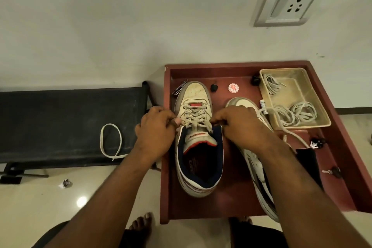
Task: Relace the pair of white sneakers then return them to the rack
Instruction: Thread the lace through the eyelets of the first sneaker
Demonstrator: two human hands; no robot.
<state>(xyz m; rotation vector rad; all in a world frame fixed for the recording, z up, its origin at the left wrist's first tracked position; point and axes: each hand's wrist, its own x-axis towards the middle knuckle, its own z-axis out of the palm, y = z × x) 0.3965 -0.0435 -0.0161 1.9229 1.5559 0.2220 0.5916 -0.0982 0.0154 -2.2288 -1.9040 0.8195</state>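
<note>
Scuffed white leather sneaker with navy lining (194, 147) stands upright on the dark red wooden worktop (217, 205), toe toward the wall. Left hand (156, 127) pinches one end of its grey-white lace (196, 119) at the top eyelets; right hand (239, 125) has its fingers curled on the opposite end. Second white sneaker (255, 159) lies just beside it, tilted, partly under the right forearm. Clear plastic tray (322, 115) nearby holds spare laces.

I count two worn white leather sneakers (194, 139) (255, 159), one clear rectangular plastic tray (322, 115), one loose white flat lace (110, 141), and one round red-and-white tin (233, 88).
</note>
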